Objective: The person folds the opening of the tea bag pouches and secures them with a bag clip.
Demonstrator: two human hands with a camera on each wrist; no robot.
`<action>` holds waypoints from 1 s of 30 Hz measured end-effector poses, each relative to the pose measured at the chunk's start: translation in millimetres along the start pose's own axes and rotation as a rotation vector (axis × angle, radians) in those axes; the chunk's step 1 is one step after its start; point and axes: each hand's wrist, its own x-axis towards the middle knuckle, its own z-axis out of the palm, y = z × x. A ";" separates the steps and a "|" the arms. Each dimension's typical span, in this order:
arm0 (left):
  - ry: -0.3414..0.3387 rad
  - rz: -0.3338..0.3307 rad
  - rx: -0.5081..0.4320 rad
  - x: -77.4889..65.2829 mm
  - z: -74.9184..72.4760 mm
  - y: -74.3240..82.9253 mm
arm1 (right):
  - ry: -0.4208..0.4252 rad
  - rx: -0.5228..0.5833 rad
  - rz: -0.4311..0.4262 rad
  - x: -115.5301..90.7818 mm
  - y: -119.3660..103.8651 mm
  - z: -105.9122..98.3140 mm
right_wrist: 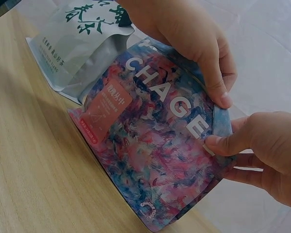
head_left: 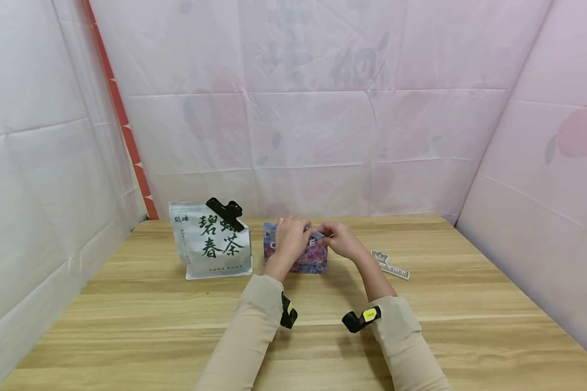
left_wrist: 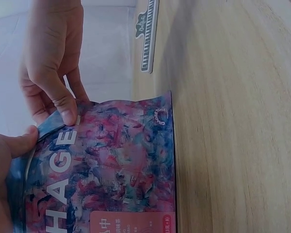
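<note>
A blue and pink painted-pattern pouch with CHAGE lettering stands upright on the table. At its top edge my left hand grips the pouch, thumb on the front and the other fingers behind. My right hand pinches the top right corner, where the upper strip is folded over. In the right wrist view, the right thumb presses the pouch front near the last letter, close to the left hand. The fingers behind the pouch are partly hidden.
Left of the pouch stands a white tea bag with green characters, a black clip on its top right corner. A white clip with a piano-key pattern lies to the right. Fabric walls border the wooden table.
</note>
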 end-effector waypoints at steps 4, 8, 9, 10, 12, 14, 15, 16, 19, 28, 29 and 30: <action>-0.021 -0.005 0.005 -0.7 0.4 0.2 | -0.002 0.008 0.009 -0.8 -0.4 -0.3; -0.046 -0.010 0.022 -1.2 -0.2 0.7 | -0.002 0.005 0.006 -0.7 0.2 -1.0; -0.052 -0.011 0.030 -1.3 -0.5 0.8 | 0.001 0.002 0.002 -0.5 0.3 -1.1; -0.053 -0.010 0.036 -1.1 -0.6 0.8 | 0.003 0.001 -0.003 -0.2 0.6 -1.1; -0.055 -0.010 0.047 -1.0 -0.6 1.0 | 0.009 -0.001 -0.013 0.3 1.0 -1.0; -0.048 -0.012 0.057 -1.0 -0.4 1.4 | 0.016 0.002 -0.018 0.8 1.2 -0.7; -0.042 -0.014 0.061 -1.2 -0.1 1.7 | 0.016 0.004 -0.017 0.7 1.1 -0.6; -0.033 -0.016 0.066 -1.4 0.4 1.9 | 0.014 0.008 -0.015 0.7 1.1 -0.3; -0.009 -0.028 0.082 -2.4 2.2 2.9 | 0.007 0.013 -0.009 0.7 0.5 0.3; 0.005 -0.056 0.087 -2.1 4.3 4.2 | -0.012 0.017 0.008 1.0 -1.5 -0.3; 0.003 -0.058 0.088 -1.6 4.3 4.2 | -0.016 0.015 0.006 1.1 -1.8 -0.9; 0.001 -0.059 0.089 -1.3 4.2 4.0 | -0.022 0.014 0.003 1.0 -2.1 -1.6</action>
